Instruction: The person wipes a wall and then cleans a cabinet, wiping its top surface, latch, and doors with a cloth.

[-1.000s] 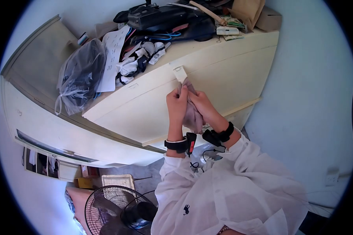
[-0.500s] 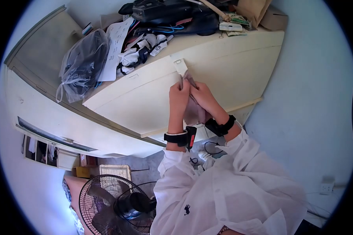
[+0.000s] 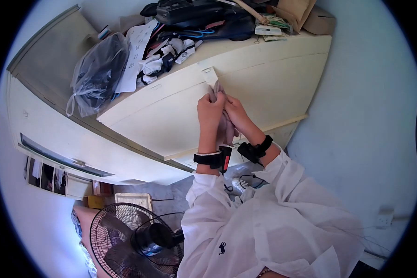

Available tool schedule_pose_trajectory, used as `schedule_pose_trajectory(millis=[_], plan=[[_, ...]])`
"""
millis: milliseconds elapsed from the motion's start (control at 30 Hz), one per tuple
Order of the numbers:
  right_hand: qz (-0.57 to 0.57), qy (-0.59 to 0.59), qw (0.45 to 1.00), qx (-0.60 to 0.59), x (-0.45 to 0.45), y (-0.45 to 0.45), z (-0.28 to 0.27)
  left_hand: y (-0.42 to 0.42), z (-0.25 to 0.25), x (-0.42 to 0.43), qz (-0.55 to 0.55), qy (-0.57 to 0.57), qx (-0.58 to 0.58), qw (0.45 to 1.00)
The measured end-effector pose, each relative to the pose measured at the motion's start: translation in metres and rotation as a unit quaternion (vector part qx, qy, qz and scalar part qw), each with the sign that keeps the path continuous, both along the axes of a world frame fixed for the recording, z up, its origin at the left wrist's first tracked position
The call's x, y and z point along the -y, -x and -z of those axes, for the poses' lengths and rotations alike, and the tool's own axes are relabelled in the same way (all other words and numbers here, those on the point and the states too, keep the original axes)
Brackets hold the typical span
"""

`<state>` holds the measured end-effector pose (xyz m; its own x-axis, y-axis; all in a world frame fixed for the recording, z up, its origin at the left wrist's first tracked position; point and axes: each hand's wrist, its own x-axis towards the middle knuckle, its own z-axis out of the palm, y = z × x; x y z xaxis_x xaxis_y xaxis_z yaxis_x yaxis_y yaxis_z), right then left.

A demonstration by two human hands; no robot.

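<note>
My left hand is closed on a greyish-pink cloth, its fingers pinching the upper part. Right beside it, my right hand grips the same cloth, the two hands nearly touching. The cloth is bunched at the top and hangs down between my wrists. Behind its upper end is a pale tag-like piece on the front of the cream cabinet. Both wrists wear black straps with small devices.
On the cabinet top lie a clear plastic bag, a written paper sheet, small white and dark cloths, a black bag and a brown paper bag. A black fan stands at the lower left.
My hands have shifted slightly upward along with the cloth, which now hangs narrower between them. The view has tilted a little, so the fan appears further left.
</note>
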<state>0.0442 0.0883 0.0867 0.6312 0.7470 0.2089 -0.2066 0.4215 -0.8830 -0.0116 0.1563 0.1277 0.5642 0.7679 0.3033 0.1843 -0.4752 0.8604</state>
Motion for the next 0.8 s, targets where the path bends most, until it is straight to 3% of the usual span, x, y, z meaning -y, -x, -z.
schedule_pose_trajectory(millis=[267,567,800], plan=[[-0.007,-0.014,1.000,-0.013,0.000,0.000,0.003,0.002,-0.002,0.002,-0.004,0.021,-0.017,1.000],[-0.046,-0.012,0.993,-0.106,0.001,0.002,0.002,0.002,0.011,0.002,-0.019,0.005,0.000,1.000],[-0.015,0.026,0.999,-0.019,0.008,0.001,-0.006,0.007,0.003,0.008,-0.010,0.049,-0.008,0.999]])
